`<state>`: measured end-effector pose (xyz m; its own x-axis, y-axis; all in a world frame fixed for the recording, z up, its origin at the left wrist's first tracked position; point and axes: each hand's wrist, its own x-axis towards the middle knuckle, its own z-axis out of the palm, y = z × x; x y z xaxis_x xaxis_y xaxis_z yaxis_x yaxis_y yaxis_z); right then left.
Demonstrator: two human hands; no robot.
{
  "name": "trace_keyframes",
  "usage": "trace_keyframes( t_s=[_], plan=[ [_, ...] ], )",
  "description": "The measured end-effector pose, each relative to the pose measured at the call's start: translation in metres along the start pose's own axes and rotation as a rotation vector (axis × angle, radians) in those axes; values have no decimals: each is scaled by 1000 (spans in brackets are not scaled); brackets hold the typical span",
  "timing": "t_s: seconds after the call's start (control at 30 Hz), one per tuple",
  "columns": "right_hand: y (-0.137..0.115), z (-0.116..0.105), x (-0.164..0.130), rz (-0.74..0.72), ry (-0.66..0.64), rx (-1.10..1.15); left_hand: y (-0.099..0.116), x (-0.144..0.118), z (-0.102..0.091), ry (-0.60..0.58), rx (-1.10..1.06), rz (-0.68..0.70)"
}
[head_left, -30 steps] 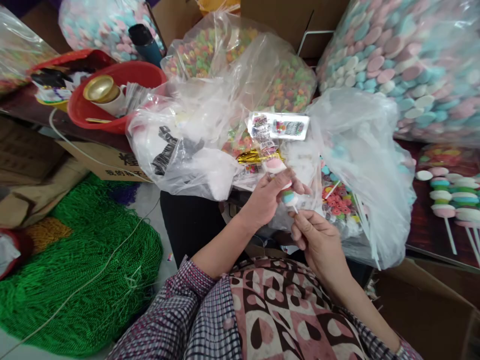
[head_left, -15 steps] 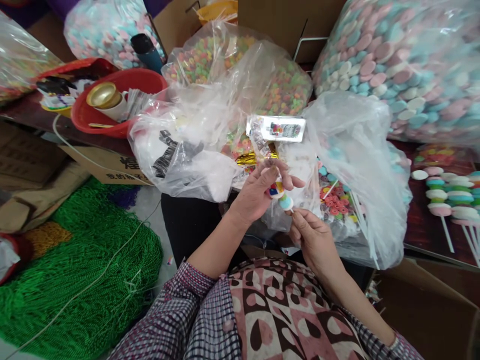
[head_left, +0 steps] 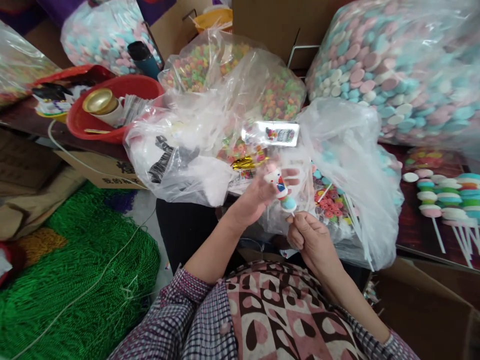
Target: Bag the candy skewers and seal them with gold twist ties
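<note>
While held: one lollipop [head_left: 284, 192], two hands.

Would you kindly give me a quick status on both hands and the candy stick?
Right hand pinching the candy stick from below. Left hand on its top piece, fingers spread. Clear plastic bags crowd close behind; nothing between the hands.

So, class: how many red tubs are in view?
1: the red tub stands at upper left, beside the clear bags; others may be hidden behind them.
</note>
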<state>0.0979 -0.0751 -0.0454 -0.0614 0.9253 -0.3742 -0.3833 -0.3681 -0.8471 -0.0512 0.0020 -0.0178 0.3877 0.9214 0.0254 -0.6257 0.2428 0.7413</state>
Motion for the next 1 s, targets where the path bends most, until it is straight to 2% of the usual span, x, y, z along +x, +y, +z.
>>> trace_keyframes(
  t_s=[0.1,0.17,0.23,0.33,0.43,0.53,0.63,0.77,0.83,0.9,1.0],
  plan=[
    [-1,-3,-1,77,-74,-2,11,3,-2,-6,-151,92],
    [0,-2,-1,111,-107,-5,12,4,-3,18,-172,125],
    [2,-1,0,85,-92,-11,10,4,-3,66,-167,133],
    [4,0,1,-34,8,-85,4,4,-3,149,-169,124],
    [4,-3,0,-175,153,-332,1,5,-2,196,-183,120],
    [2,-7,-2,-246,206,-478,1,5,-1,217,-169,88],
    [-1,-7,-4,-160,144,-381,3,4,0,214,-135,43],
    [-8,-4,-5,118,-66,-135,4,1,1,131,-76,42],
    [-12,-2,-7,212,-154,-81,4,1,2,72,-64,53],
    [-14,-1,-7,236,-181,-83,4,0,3,34,-54,37],
    [-13,-1,-6,147,-88,-136,3,1,2,49,-56,10]
  ],
)
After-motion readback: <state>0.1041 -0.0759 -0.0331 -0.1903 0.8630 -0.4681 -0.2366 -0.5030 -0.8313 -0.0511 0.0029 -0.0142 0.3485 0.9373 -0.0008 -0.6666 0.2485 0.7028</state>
